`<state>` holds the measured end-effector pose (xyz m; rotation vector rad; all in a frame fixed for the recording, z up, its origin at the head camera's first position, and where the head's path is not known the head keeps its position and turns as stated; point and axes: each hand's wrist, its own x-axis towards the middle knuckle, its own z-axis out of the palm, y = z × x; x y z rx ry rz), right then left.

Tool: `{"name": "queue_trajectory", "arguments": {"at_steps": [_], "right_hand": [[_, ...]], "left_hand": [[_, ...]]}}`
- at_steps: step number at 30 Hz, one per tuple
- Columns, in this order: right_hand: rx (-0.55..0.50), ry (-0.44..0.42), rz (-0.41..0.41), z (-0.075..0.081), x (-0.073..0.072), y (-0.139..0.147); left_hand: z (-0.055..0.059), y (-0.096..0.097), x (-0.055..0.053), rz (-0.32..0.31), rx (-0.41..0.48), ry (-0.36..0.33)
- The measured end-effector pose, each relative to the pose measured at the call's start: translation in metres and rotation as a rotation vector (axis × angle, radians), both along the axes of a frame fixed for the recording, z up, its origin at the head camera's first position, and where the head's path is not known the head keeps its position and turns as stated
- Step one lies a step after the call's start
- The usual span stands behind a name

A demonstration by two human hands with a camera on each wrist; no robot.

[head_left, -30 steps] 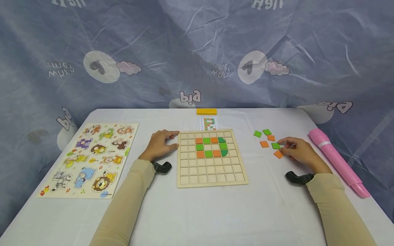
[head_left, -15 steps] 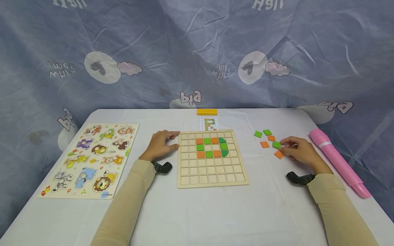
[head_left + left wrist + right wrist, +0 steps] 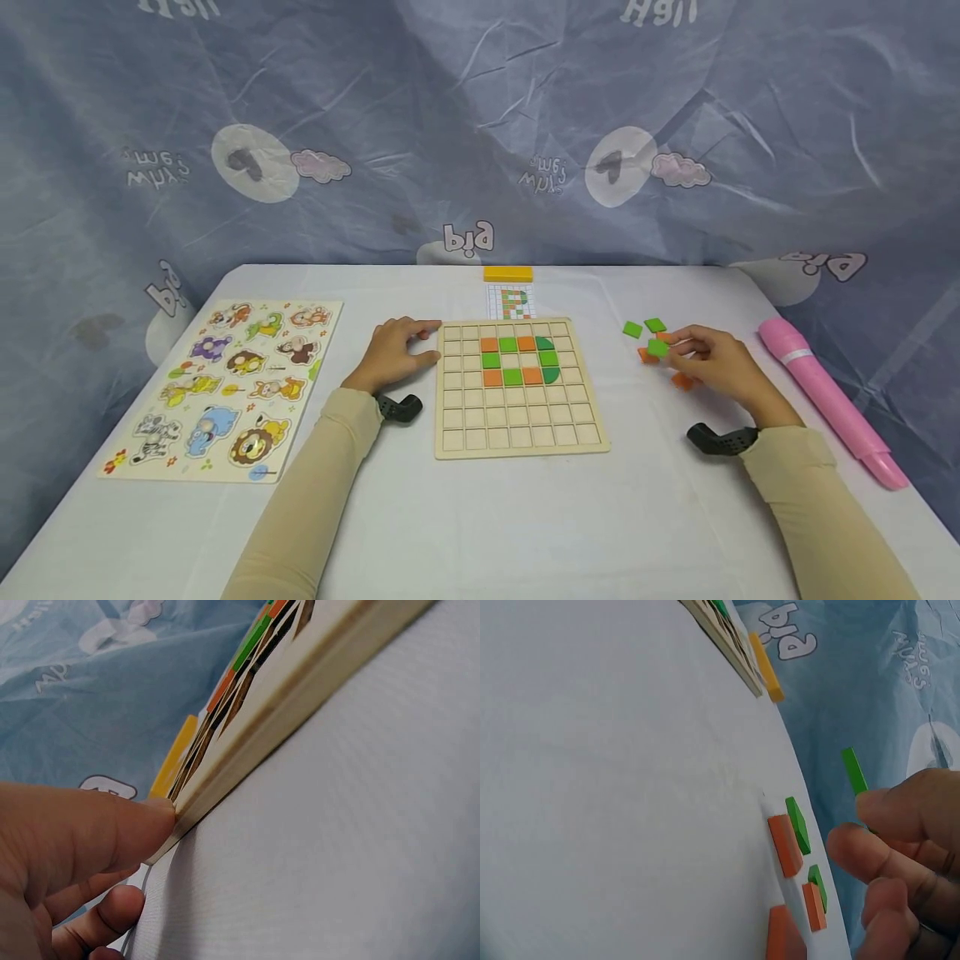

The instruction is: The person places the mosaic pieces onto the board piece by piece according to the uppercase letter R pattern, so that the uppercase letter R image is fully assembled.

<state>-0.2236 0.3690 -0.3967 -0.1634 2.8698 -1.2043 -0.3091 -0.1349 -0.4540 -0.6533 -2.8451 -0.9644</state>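
My right hand (image 3: 712, 367) pinches a green square tile (image 3: 657, 347) between thumb and fingers. In the right wrist view this green tile (image 3: 854, 771) is off the table, above several loose orange and green tiles (image 3: 785, 846). My left hand (image 3: 393, 354) rests at the left side of a wooden grid board (image 3: 521, 437), thumb and index fingertips touching its edge near the far corner. The left wrist view shows the thumb (image 3: 97, 832) against the board's rim (image 3: 247, 742). Orange, green and dark green pieces form a closed loop in the upper part of the grid.
Behind the board lies a pattern card (image 3: 512, 302) with coloured squares, beside a yellow block (image 3: 508, 274). An animal puzzle board (image 3: 225, 392) lies at the left. A pink cylindrical object (image 3: 832, 400) lies along the right. A grey-blue cloth (image 3: 480, 133) hangs behind the table.
My right hand has picked up a green tile from the loose pile and moved slightly left with it. My left hand stays at the board's edge.
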Motion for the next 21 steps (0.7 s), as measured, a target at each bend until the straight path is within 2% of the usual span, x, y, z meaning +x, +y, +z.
{"name": "queue_trajectory", "arguments": {"at_steps": [7,21], "right_hand": [[-0.055,-0.014,0.019,0.002,0.000,-0.025],[-0.068,-0.030,0.136,0.006,-0.001,-0.071]], "left_hand": [[-0.002,0.000,-0.001,0.000,-0.002,0.000],[0.000,-0.001,-0.001,-0.010,-0.026,0.013]]}}
